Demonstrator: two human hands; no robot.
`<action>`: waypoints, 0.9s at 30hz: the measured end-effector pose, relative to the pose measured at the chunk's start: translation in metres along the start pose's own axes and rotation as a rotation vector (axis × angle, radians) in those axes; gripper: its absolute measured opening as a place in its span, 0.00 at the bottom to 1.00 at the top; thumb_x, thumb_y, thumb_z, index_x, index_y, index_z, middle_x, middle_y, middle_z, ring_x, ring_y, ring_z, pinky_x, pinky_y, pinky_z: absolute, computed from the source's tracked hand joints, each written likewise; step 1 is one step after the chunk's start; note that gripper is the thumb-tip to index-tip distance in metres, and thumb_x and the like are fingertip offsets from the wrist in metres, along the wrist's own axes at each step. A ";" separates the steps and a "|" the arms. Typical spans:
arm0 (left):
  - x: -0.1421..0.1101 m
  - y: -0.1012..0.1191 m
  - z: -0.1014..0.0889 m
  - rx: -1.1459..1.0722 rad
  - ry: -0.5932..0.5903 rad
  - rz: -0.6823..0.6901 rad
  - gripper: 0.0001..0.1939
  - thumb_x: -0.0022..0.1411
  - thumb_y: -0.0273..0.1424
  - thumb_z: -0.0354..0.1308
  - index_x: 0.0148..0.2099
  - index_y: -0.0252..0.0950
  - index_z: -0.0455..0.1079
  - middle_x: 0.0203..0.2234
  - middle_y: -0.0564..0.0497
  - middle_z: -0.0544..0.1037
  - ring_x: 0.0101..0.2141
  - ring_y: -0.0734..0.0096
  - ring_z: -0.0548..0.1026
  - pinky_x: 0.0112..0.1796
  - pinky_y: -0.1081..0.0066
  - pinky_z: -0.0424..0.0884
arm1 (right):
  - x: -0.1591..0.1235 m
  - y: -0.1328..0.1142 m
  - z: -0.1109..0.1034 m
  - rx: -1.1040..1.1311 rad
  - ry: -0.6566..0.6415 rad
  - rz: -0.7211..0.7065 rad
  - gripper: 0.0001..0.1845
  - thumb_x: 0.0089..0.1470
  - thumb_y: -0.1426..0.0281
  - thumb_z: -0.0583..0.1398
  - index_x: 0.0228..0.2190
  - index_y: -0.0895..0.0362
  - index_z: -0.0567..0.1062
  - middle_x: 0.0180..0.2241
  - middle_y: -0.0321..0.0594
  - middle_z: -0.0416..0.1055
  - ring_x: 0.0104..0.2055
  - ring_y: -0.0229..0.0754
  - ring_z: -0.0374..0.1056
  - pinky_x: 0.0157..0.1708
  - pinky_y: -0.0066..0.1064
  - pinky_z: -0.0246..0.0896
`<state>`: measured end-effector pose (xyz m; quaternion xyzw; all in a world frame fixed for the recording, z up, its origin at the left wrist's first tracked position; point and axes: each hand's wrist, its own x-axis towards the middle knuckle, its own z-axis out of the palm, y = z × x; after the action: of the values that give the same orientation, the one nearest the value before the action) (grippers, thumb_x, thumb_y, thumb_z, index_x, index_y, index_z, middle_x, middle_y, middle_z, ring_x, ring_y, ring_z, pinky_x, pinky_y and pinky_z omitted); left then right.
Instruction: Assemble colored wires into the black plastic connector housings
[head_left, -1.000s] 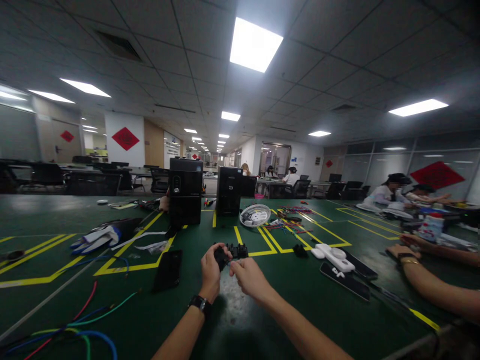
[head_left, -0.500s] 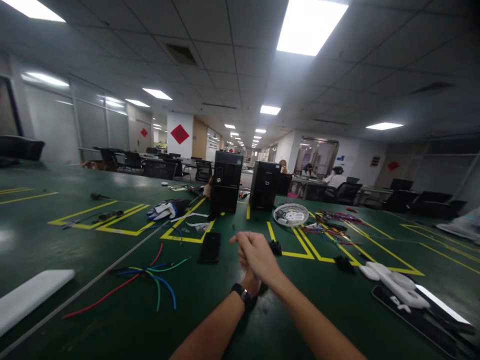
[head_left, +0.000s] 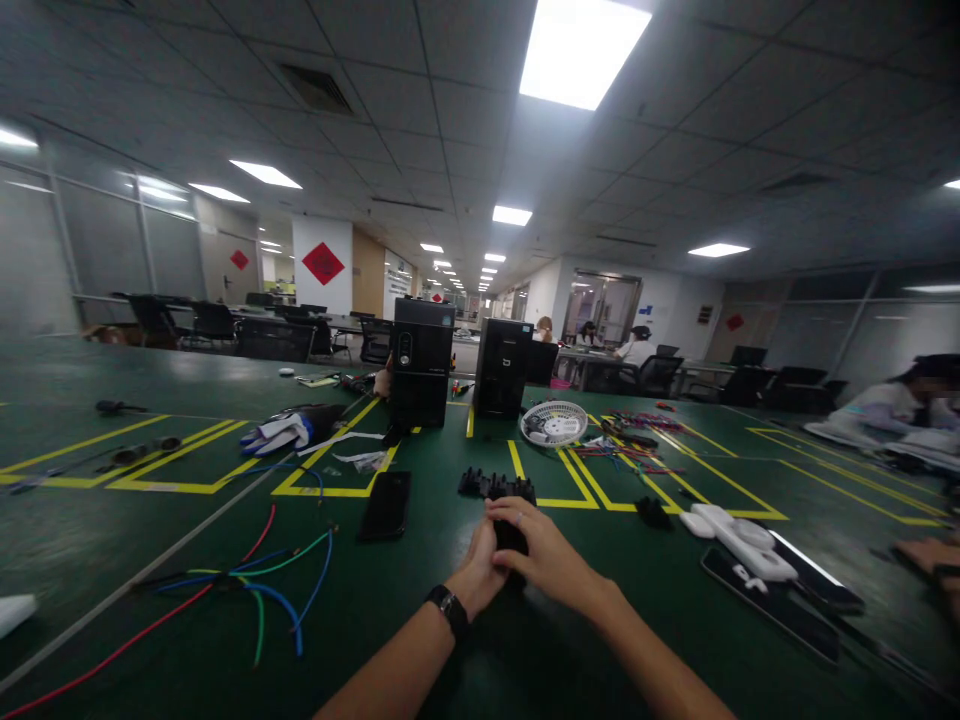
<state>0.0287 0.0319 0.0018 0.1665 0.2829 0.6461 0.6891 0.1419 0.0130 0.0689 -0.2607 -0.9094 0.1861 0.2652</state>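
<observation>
My two hands meet low over the green table (head_left: 112,520) at the centre of the view. My right hand (head_left: 541,553) lies on top, fingers curled around a small black part (head_left: 511,538). My left hand (head_left: 480,570), with a black watch on its wrist, is tucked under the right one; its fingers are mostly hidden. Just beyond the hands lies a row of black plastic parts (head_left: 495,487) on the table. A flat black phone-like slab (head_left: 388,505) lies to the left.
Coloured wires (head_left: 255,585) sprawl at the left front. Two black upright boxes (head_left: 420,362) stand further back, a white fan grille (head_left: 554,424) beside them. White parts and a black strip (head_left: 750,545) lie to the right. Another person's hand (head_left: 930,553) rests at the right edge.
The view swung left and then back. My hands dropped from chest height to just above the table. The black parts row that I held a second ago now lies beyond them.
</observation>
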 end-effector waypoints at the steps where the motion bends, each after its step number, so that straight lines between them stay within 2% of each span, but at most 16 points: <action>1: -0.003 -0.004 0.004 0.002 -0.007 -0.018 0.18 0.64 0.42 0.46 0.42 0.33 0.66 0.32 0.46 0.73 0.35 0.65 0.74 0.39 0.67 0.69 | -0.006 0.003 -0.005 0.006 0.023 -0.001 0.28 0.49 0.65 0.63 0.52 0.54 0.67 0.56 0.46 0.61 0.58 0.46 0.57 0.58 0.40 0.49; 4: -0.013 -0.015 0.012 0.046 -0.058 -0.079 0.19 0.63 0.44 0.46 0.42 0.33 0.65 0.32 0.46 0.74 0.34 0.66 0.74 0.36 0.68 0.69 | -0.021 0.015 -0.016 0.026 0.035 0.002 0.27 0.49 0.66 0.63 0.52 0.53 0.67 0.53 0.45 0.64 0.55 0.46 0.60 0.55 0.40 0.53; 7: -0.020 -0.017 0.014 0.211 -0.117 -0.112 0.23 0.63 0.47 0.45 0.49 0.32 0.60 0.34 0.44 0.73 0.34 0.67 0.74 0.38 0.67 0.68 | -0.032 0.049 -0.022 0.033 0.064 0.076 0.26 0.49 0.64 0.63 0.51 0.54 0.68 0.49 0.44 0.70 0.51 0.47 0.65 0.53 0.40 0.56; 10: -0.031 -0.001 0.014 0.577 -0.058 0.039 0.27 0.61 0.44 0.49 0.57 0.33 0.54 0.40 0.42 0.72 0.37 0.68 0.73 0.41 0.67 0.66 | -0.032 0.102 -0.027 -0.004 0.215 0.253 0.25 0.48 0.63 0.62 0.48 0.58 0.71 0.46 0.47 0.72 0.49 0.48 0.67 0.51 0.41 0.58; 11: -0.039 0.011 0.014 0.727 -0.060 0.103 0.27 0.61 0.42 0.51 0.57 0.33 0.54 0.42 0.41 0.71 0.39 0.67 0.72 0.42 0.67 0.66 | -0.030 0.120 -0.028 -0.012 0.252 0.311 0.25 0.49 0.62 0.61 0.48 0.59 0.71 0.45 0.48 0.73 0.48 0.48 0.68 0.51 0.40 0.58; 13: -0.059 0.044 0.013 1.013 -0.152 0.222 0.26 0.60 0.40 0.53 0.57 0.34 0.58 0.47 0.40 0.70 0.44 0.64 0.70 0.44 0.66 0.65 | -0.020 0.149 -0.029 -0.023 0.276 0.383 0.25 0.49 0.62 0.60 0.48 0.61 0.70 0.45 0.50 0.72 0.48 0.49 0.68 0.50 0.39 0.59; 15: -0.085 0.089 0.007 1.252 -0.282 0.351 0.25 0.59 0.40 0.53 0.57 0.37 0.61 0.51 0.42 0.68 0.48 0.63 0.68 0.48 0.65 0.63 | -0.006 0.168 -0.028 -0.031 0.252 0.387 0.26 0.50 0.61 0.59 0.49 0.61 0.70 0.46 0.50 0.72 0.49 0.49 0.67 0.50 0.38 0.58; 17: -0.114 0.141 -0.010 1.458 -0.296 0.468 0.26 0.58 0.38 0.55 0.58 0.40 0.62 0.54 0.45 0.67 0.53 0.61 0.64 0.54 0.63 0.57 | 0.011 0.176 -0.026 -0.050 0.223 0.359 0.27 0.50 0.62 0.58 0.50 0.61 0.69 0.47 0.50 0.72 0.50 0.49 0.67 0.51 0.38 0.57; 19: -0.141 0.194 -0.040 1.659 -0.233 0.471 0.29 0.55 0.37 0.57 0.59 0.41 0.61 0.57 0.46 0.64 0.56 0.59 0.61 0.58 0.61 0.50 | 0.031 0.171 -0.022 -0.104 0.279 0.357 0.27 0.52 0.63 0.57 0.52 0.63 0.68 0.48 0.53 0.70 0.53 0.51 0.64 0.53 0.39 0.55; 20: -0.153 0.217 -0.058 1.744 -0.151 0.465 0.31 0.54 0.37 0.58 0.60 0.41 0.60 0.59 0.46 0.63 0.58 0.57 0.59 0.58 0.59 0.48 | 0.043 0.164 -0.018 -0.142 0.350 0.364 0.26 0.53 0.64 0.55 0.52 0.64 0.68 0.50 0.55 0.69 0.54 0.51 0.63 0.54 0.40 0.53; 22: -0.173 0.254 -0.099 1.875 0.034 0.390 0.36 0.51 0.40 0.60 0.62 0.40 0.57 0.60 0.44 0.60 0.59 0.55 0.57 0.59 0.56 0.47 | 0.072 0.138 -0.007 -0.200 0.490 0.343 0.23 0.57 0.65 0.52 0.50 0.64 0.69 0.51 0.55 0.67 0.55 0.51 0.61 0.56 0.42 0.51; 23: -0.181 0.266 -0.118 1.925 0.099 0.332 0.39 0.50 0.42 0.61 0.62 0.39 0.56 0.60 0.43 0.60 0.59 0.53 0.57 0.58 0.55 0.48 | 0.089 0.119 0.002 -0.203 0.505 0.297 0.21 0.58 0.66 0.50 0.48 0.63 0.71 0.50 0.54 0.68 0.54 0.50 0.62 0.55 0.41 0.52; 24: -0.186 0.274 -0.136 1.971 0.157 0.273 0.41 0.49 0.44 0.61 0.63 0.38 0.55 0.61 0.42 0.59 0.59 0.51 0.56 0.58 0.54 0.49 | 0.106 0.097 0.013 -0.191 0.469 0.221 0.19 0.59 0.68 0.49 0.47 0.62 0.72 0.48 0.52 0.69 0.53 0.48 0.63 0.54 0.40 0.53; 25: -0.190 0.277 -0.151 2.008 0.192 0.217 0.43 0.48 0.45 0.61 0.64 0.36 0.54 0.61 0.40 0.59 0.59 0.49 0.56 0.57 0.54 0.50 | 0.124 0.073 0.026 -0.169 0.372 0.126 0.18 0.60 0.70 0.48 0.45 0.61 0.73 0.46 0.50 0.71 0.50 0.46 0.65 0.53 0.38 0.55; 27: -0.195 0.275 -0.173 2.058 0.192 0.167 0.45 0.49 0.47 0.61 0.65 0.35 0.52 0.61 0.38 0.57 0.60 0.48 0.55 0.57 0.53 0.50 | 0.158 0.021 0.056 -0.165 0.100 -0.096 0.16 0.61 0.72 0.49 0.45 0.60 0.72 0.46 0.48 0.70 0.49 0.43 0.65 0.52 0.36 0.58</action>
<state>-0.2960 -0.1532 0.0636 0.6417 0.7392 0.1481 0.1411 0.0034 0.1089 0.0751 -0.2467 -0.9187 0.0844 0.2965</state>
